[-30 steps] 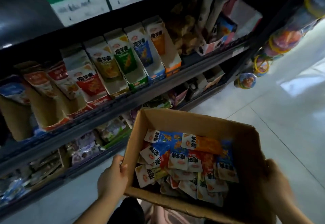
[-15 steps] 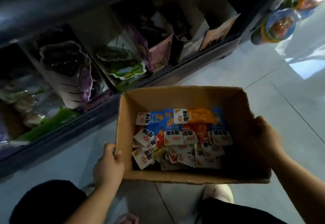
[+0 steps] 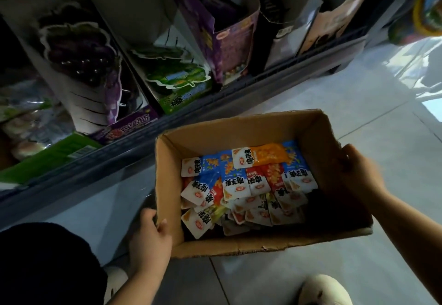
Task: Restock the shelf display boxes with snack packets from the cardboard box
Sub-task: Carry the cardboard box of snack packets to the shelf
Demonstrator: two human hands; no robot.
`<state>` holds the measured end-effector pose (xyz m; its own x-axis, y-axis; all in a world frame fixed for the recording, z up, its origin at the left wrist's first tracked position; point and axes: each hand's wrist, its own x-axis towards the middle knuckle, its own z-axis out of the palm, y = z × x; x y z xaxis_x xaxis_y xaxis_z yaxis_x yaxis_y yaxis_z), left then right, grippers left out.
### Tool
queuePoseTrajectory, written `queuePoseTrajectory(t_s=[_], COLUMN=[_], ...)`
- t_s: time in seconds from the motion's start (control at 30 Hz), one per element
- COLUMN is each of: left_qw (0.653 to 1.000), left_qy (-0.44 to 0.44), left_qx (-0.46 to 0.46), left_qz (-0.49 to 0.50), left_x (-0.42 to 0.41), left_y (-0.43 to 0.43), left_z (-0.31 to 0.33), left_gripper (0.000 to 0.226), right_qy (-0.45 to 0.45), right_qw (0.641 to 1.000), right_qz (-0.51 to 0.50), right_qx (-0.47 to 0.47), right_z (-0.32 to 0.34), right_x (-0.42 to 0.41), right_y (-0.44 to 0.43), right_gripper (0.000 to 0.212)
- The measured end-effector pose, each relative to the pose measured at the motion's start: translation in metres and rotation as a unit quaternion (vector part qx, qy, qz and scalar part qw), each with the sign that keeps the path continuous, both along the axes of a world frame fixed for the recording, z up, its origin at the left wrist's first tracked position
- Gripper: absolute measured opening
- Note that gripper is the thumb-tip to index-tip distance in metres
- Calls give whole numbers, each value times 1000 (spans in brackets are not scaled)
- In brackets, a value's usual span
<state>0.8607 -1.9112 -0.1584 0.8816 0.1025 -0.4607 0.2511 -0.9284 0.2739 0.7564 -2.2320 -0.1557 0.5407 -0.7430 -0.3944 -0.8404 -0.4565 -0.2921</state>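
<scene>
An open brown cardboard box (image 3: 239,132) sits low over the tiled floor, in front of the bottom shelf. Inside lie several snack packets (image 3: 248,185) in blue, red, orange and white, piled loosely. My left hand (image 3: 149,242) grips the box's left wall near its front corner, thumb over the rim. My right hand (image 3: 361,173) grips the right wall, fingers curled over its top edge. The display boxes with the matching packets are out of view above.
The bottom shelf holds a purple grape display box (image 3: 83,70), a green one (image 3: 177,82), a purple carton (image 3: 229,41) and a green pack (image 3: 47,156). Pale floor tiles (image 3: 358,94) spread right. My knee (image 3: 43,264) and white shoe (image 3: 323,290) are below.
The box has come down from shelf height to just above the floor, both hands still on its sides. The view has dropped from the middle shelf to the bottom shelf.
</scene>
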Motion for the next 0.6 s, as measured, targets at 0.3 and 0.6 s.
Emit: queuePoseTrajectory(t_s=[0.3, 0.6], left_qw=[994, 994], left_qy=[54, 99], left_qx=[14, 11], left_qz=[-89, -43], left_x=[14, 16], left_y=[20, 66], left_z=[3, 13], left_gripper=[23, 22], right_qy=[7, 45], right_qw=[992, 990], right_qz=[13, 43], right_qx=[122, 125], right_z=[44, 77], right_x=[33, 33], right_y=[27, 54], right_gripper=[57, 73])
